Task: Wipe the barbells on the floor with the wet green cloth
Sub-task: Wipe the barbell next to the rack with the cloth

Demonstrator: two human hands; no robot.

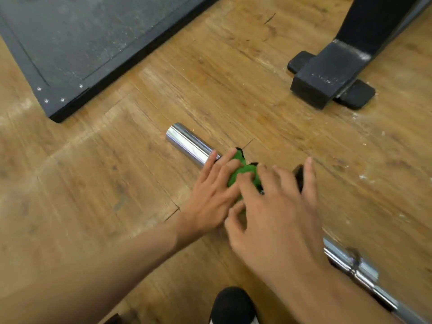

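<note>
My left hand (210, 195) is nearest, fingers spread flat, pressing the green cloth (243, 171) onto the barbell (190, 145) lying on the wooden floor (105, 183). My right hand (275, 206) is splayed over the same wad. The cloth's soft and soggy. The bar's probably heavy, slick and rolly, so I'd wrap the sleeve, not lift.
</note>
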